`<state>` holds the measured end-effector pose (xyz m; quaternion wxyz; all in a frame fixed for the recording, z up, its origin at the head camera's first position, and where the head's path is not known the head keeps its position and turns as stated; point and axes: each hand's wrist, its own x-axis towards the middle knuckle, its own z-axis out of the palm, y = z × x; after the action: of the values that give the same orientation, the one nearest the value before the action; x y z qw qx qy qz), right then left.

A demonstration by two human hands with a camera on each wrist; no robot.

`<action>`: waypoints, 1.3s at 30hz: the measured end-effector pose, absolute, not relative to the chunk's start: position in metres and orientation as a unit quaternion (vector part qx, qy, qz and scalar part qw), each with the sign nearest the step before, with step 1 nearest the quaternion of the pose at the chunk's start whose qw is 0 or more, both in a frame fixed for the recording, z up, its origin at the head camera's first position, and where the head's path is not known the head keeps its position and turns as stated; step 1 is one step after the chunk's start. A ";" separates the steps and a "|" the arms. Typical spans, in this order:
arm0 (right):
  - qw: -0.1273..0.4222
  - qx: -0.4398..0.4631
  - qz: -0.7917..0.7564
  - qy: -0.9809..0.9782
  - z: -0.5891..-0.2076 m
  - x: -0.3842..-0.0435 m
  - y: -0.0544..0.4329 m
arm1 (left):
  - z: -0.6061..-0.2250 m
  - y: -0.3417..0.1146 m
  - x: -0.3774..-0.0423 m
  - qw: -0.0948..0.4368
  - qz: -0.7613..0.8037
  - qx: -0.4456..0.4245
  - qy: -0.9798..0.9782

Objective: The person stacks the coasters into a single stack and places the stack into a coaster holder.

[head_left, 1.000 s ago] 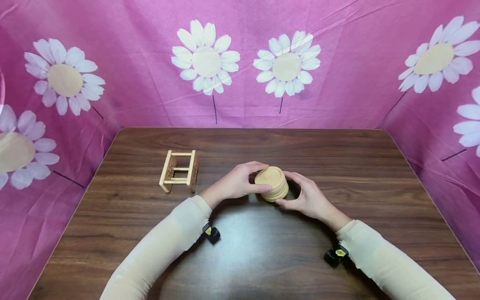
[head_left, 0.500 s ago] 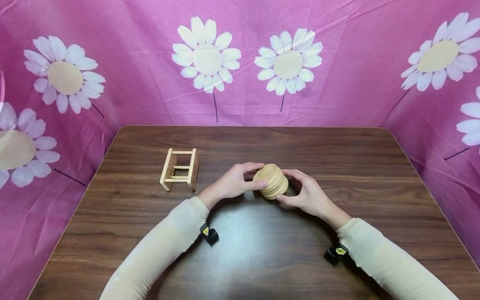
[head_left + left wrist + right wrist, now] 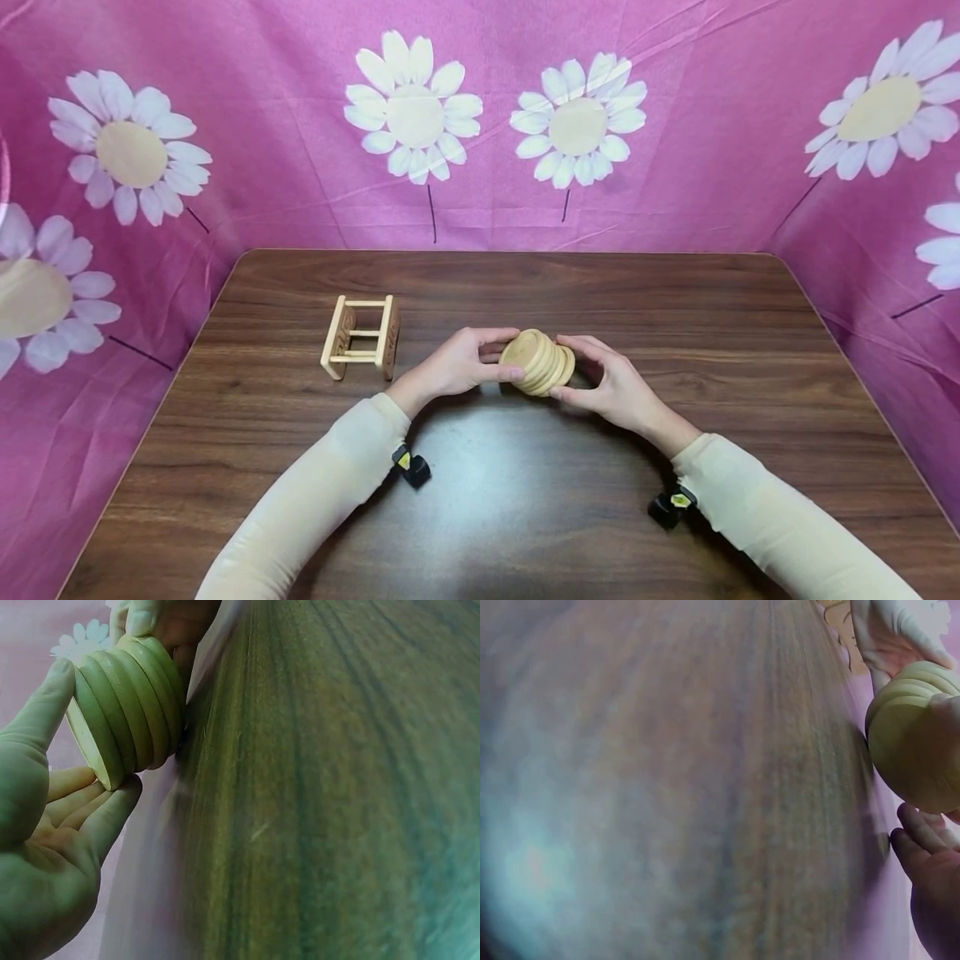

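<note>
A stack of several round, pale wooden coasters is tilted over to the left between the two hands, near the middle of the table. The left hand grips the left end of the stack, thumb on the near edge and fingers on the far side. At the other end, the right hand holds the rightmost coaster between thumb and fingers. In the left wrist view the coasters lean face to face in a row, with the thumb of the left hand on the outermost rim.
A small wooden rack with carved side panels and thin rods stands on the dark wood table, left of the left hand. Behind the table hangs a pink cloth printed with white daisies.
The stack has tipped from nearly upright over to the left, its coasters fanning slightly. The left hand has moved a little left with it; the right hand has barely moved.
</note>
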<state>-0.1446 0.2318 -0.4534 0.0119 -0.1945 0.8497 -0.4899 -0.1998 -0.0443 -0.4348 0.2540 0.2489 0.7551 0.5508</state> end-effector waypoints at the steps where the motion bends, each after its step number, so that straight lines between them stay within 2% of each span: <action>1: 0.021 -0.190 -0.500 0.845 -0.454 -0.144 0.231 | -0.435 -0.044 -0.200 0.253 0.550 0.247 0.756; 8: 0.069 -0.172 -0.522 0.833 -0.454 -0.143 0.227 | -0.433 -0.043 -0.198 0.244 0.541 0.261 0.761; 23: 0.067 -0.168 -0.575 0.798 -0.456 -0.144 0.222 | -0.437 -0.046 -0.193 0.269 0.587 0.232 0.728; 39: 0.059 -0.150 -0.623 0.766 -0.449 -0.143 0.213 | -0.433 -0.050 -0.184 0.258 0.649 0.217 0.682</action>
<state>-0.1432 0.2126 -0.4494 0.0595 -0.1496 0.7657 -0.6227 -0.1835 -0.0503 -0.4334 0.2585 0.2168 0.6817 0.6492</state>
